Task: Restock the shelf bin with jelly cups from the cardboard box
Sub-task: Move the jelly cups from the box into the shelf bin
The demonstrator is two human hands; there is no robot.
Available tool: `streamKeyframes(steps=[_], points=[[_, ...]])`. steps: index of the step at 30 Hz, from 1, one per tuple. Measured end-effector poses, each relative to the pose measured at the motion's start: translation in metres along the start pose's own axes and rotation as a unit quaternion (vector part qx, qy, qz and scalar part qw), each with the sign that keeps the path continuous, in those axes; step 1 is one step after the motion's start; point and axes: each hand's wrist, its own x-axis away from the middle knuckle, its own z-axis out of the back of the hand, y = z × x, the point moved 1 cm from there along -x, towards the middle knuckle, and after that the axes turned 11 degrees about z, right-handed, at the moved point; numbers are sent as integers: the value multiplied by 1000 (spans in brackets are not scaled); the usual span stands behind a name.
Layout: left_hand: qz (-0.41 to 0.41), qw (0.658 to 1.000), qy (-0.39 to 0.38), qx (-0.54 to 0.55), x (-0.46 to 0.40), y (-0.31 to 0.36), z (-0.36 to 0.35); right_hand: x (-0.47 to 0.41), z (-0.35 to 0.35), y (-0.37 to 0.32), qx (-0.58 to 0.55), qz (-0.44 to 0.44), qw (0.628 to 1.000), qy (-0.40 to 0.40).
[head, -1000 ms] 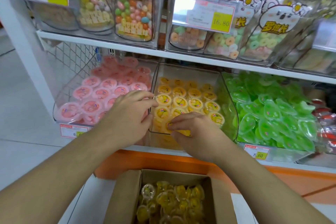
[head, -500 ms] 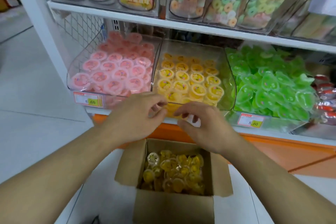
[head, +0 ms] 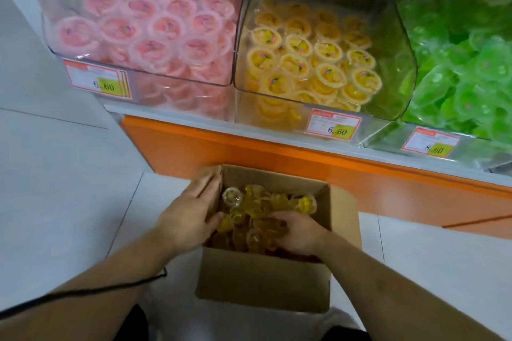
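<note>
The shelf [head: 277,135] runs across the top, white-edged over an orange base, with three clear bins side by side. The middle bin [head: 399,44] holds yellow jelly cups in rows, with a price tag [head: 332,125] on its front. To its left the pink bin [head: 61,36] is full of pink cups, and to its right the green bin [head: 457,130] is heaped with green ones.

Below, on the pale floor [head: 55,174], stands the open box [head: 263,279], just in front of the orange base. Loose yellow cups [head: 249,207] fill it.

Both hands are down in the box. The left hand [head: 191,216] lies with fingers straight along the box's left wall, thumb touching the cups. The right hand [head: 299,232] curls its fingers around cups at the near right of the pile.

A black cable [head: 110,288] crosses the left forearm.
</note>
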Motion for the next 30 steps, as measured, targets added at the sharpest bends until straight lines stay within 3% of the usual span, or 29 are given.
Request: streamKeyframes(steps=[11,17,20,24,28,30], points=[[-2,997,17,72,-22,-2,-24,-71,-34,27,178,16,980,-82],[-3,998,22,62,-19,0,-24,-68,-35,35,182,-4,980,-75],[-1,999,32,38,-17,1,-18,-60,-28,34,124,-11,991,-41],[-57,992,108,-43,-13,14,0,-44,2,5,-20,5,999,37],[-96,995,-27,22,-4,42,18,-34,28,-37,-126,28,984,119],[-99,991,-49,72,1,52,22,-32,33,-51,-187,45,972,138]])
